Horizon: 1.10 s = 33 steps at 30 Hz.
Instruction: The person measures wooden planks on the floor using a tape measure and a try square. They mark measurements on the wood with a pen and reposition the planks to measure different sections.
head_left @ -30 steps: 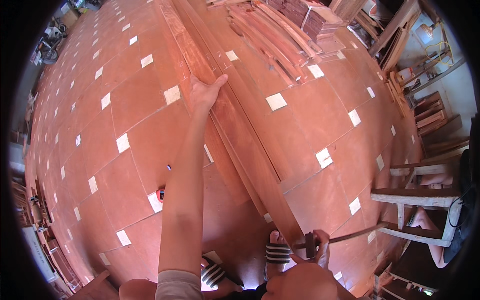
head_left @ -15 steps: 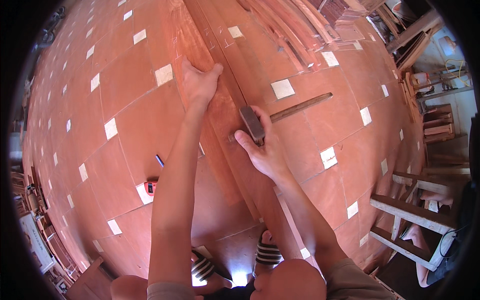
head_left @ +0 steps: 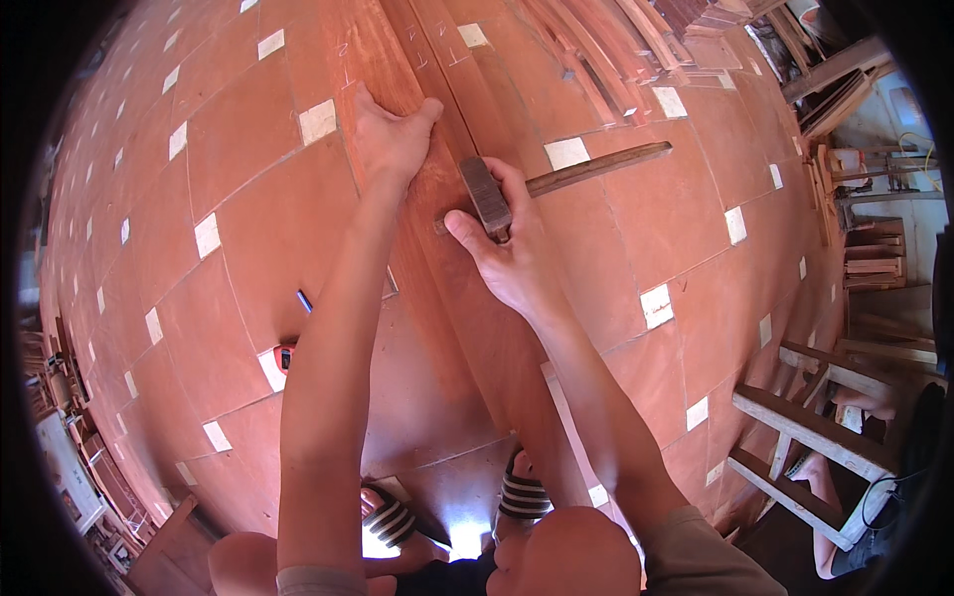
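Note:
A long reddish-brown wooden board (head_left: pixel 437 298) runs away from me, with another reddish board (head_left: pixel 452 84) lying close along its right side at the far end. My left hand (head_left: pixel 393 144) is closed over the board's left edge, thumb spread across the top. Nearer to me, my right hand (head_left: pixel 512 248) is wrapped around a wooden marking gauge (head_left: pixel 484 194). Its dark block sits on the board, and its long stem reaches out to the right over the floor. White chalk marks show on the boards beyond my left hand. The fingertips under the board's edge are hidden.
A red tape measure (head_left: pixel 285 356) and a blue pen (head_left: pixel 304 300) lie on the tiled floor at left. Stacked wooden strips (head_left: pixel 606 50) fill the far right. At right a person's leg shows beside a wooden stool (head_left: pixel 810 427). My sandalled feet are below.
My right hand has slid the marking gauge away from me along the board, toward my left hand. The left hand keeps its place on the board's edge. The view has shifted slightly.

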Each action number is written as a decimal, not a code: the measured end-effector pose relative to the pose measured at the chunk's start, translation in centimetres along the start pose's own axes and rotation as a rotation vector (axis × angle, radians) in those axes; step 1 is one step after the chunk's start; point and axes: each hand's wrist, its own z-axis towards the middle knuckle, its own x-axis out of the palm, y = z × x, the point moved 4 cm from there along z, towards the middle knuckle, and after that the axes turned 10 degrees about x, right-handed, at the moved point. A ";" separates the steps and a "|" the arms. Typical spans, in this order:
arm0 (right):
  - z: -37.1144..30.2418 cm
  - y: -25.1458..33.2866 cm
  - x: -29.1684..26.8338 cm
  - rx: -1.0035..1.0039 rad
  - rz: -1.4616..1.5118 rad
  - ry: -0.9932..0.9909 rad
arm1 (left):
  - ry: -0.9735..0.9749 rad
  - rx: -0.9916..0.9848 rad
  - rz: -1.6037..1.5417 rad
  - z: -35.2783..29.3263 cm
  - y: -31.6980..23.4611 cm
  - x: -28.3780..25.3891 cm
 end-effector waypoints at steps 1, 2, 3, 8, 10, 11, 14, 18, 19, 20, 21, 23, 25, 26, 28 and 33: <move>0.2 0.2 0.0 0.021 0.001 0.012 | 0.013 0.014 -0.031 0.0 0.1 0.1; -0.7 -0.6 -0.3 -0.027 0.001 -0.011 | 0.026 0.028 -0.062 -0.2 0.4 0.2; -2.0 -1.9 -0.5 -0.086 0.003 -0.031 | 0.030 0.050 -0.094 0.1 0.7 0.2; -0.7 -0.3 0.9 -0.049 -0.018 -0.016 | -0.029 0.097 -0.015 0.4 2.5 -0.4; 0.4 -0.5 0.9 -0.078 0.017 -0.007 | -0.016 0.133 -0.116 0.9 1.4 -0.3; 1.3 -0.7 0.9 -0.099 0.038 -0.002 | -0.022 0.144 -0.158 0.7 1.3 0.0; 1.2 -2.1 -0.1 -0.118 0.120 -0.038 | -0.113 0.250 -0.118 1.0 3.4 2.1; -0.2 -1.0 -1.9 -0.016 0.327 -0.094 | 0.005 0.109 -0.017 -4.1 2.2 0.7; 0.4 -1.5 -2.8 -0.035 0.367 -0.087 | -0.021 0.092 0.007 -6.1 1.4 0.8; 0.6 -1.2 -2.9 -0.045 0.384 -0.079 | -0.049 0.064 0.046 -8.4 1.6 0.6; 0.8 -0.5 -3.1 -0.056 0.399 -0.073 | -0.055 0.064 0.049 -10.8 1.4 0.4; 2.0 -0.1 -3.5 -0.092 0.409 -0.080 | -0.034 0.075 0.043 -15.7 0.5 0.2; 3.8 -0.1 -3.2 -0.127 0.271 -0.101 | 0.006 0.076 0.010 -20.0 0.0 0.1; 4.5 -0.3 -2.5 -0.136 0.203 -0.105 | 0.018 0.067 -0.016 -21.9 -0.1 -0.2; 5.1 1.0 -0.7 -0.126 0.090 -0.084 | 0.039 0.026 -0.046 -24.2 -0.7 -1.0; 7.1 0.9 1.2 -0.062 0.112 -0.015 | 0.098 -0.015 -0.014 -25.3 -1.3 -0.6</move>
